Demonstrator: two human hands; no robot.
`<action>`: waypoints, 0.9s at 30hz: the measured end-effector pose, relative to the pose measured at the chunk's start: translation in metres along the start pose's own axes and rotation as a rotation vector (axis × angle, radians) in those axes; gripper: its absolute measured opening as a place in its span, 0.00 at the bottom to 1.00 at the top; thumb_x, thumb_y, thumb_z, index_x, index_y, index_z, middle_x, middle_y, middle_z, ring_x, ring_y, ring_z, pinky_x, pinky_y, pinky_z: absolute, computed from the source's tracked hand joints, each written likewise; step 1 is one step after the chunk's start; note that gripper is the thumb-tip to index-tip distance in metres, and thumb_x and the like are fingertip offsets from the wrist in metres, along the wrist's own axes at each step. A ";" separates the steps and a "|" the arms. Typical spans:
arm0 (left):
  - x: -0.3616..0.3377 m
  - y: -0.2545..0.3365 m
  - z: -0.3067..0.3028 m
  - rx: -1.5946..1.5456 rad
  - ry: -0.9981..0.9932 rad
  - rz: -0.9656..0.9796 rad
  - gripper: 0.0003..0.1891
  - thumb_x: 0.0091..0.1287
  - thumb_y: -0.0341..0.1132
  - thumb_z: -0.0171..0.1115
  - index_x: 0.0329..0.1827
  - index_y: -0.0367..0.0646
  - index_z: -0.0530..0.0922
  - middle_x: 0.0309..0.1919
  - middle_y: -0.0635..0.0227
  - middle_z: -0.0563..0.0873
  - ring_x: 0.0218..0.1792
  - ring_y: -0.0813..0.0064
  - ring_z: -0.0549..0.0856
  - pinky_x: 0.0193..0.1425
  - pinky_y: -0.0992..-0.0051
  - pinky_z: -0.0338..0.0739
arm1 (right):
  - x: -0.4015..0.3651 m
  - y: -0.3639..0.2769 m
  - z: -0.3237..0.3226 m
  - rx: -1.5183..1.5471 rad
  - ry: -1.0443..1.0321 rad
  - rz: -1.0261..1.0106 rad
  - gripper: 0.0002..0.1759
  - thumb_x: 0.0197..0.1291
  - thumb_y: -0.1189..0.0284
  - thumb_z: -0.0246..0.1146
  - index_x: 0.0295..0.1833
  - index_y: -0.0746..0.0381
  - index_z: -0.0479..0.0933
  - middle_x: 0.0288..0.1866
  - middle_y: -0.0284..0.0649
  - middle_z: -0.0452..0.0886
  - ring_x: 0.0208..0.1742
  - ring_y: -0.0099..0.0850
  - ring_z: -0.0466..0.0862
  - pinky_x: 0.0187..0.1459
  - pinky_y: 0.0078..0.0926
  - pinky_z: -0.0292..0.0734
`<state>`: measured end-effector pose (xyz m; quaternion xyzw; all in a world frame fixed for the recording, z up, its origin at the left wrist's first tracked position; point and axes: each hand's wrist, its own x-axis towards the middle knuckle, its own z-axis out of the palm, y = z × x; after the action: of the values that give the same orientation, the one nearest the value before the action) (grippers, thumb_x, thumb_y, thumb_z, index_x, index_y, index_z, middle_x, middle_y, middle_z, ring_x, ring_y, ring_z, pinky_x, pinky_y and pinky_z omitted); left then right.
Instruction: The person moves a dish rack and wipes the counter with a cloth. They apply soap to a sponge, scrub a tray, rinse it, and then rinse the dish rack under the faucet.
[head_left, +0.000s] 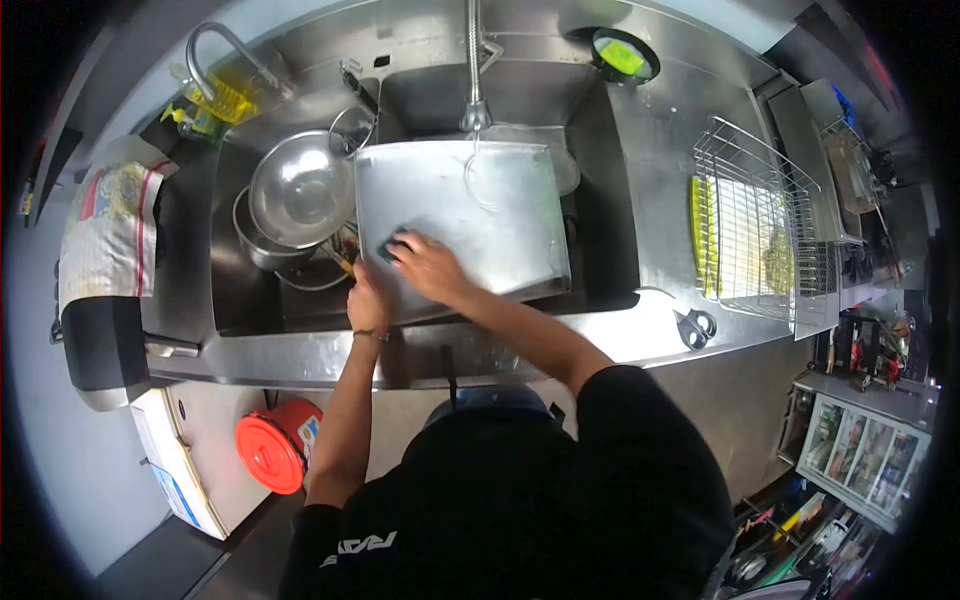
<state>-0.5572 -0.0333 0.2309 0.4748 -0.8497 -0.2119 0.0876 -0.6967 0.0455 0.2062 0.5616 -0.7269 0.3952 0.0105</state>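
A rectangular metal tray (515, 225) lies tilted across the sink under the faucet (476, 115), and a thin stream of water seems to fall on it. My left hand (368, 302) grips the tray near its lower left corner. My right hand (430, 270) presses a dark scouring pad (396, 246) against the tray's surface; its fingers are curled over the pad, which is partly hidden. Left of the tray, a steel bowl (300, 190) rests over a pot (258, 245) in the sink. A wooden handle (342, 262) sticks out beside my left hand.
A wire rack (765, 215) stands on the right counter, with scissors (695, 327) near the front edge. A small black pan (625, 57) holding a green sponge sits at the back. Yellow soap bottles (230, 102) and a towel (110, 235) are left; a red bucket (270, 453) stands below.
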 end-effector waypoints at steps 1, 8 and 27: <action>0.001 -0.001 0.000 0.003 -0.019 -0.007 0.26 0.59 0.31 0.52 0.61 0.39 0.58 0.25 0.40 0.79 0.30 0.39 0.79 0.32 0.48 0.71 | -0.023 0.010 -0.015 0.099 -0.073 -0.140 0.16 0.56 0.67 0.58 0.51 0.59 0.76 0.55 0.38 0.73 0.53 0.37 0.74 0.52 0.36 0.70; 0.000 0.006 -0.007 0.019 -0.043 -0.021 0.22 0.58 0.25 0.49 0.58 0.40 0.61 0.28 0.44 0.81 0.33 0.43 0.81 0.37 0.50 0.74 | -0.070 0.066 -0.068 0.310 -0.507 -0.029 0.11 0.52 0.77 0.58 0.43 0.57 0.75 0.53 0.40 0.74 0.52 0.40 0.76 0.50 0.34 0.73; 0.000 0.007 -0.010 0.012 -0.056 0.023 0.24 0.55 0.26 0.51 0.58 0.38 0.61 0.30 0.41 0.81 0.35 0.41 0.80 0.40 0.50 0.73 | -0.039 0.014 -0.037 0.711 -0.807 0.049 0.08 0.53 0.77 0.62 0.40 0.63 0.77 0.37 0.40 0.80 0.38 0.29 0.79 0.41 0.28 0.73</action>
<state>-0.5589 -0.0325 0.2424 0.4595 -0.8584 -0.2192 0.0633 -0.7095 0.0991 0.2062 0.6205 -0.5074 0.3701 -0.4696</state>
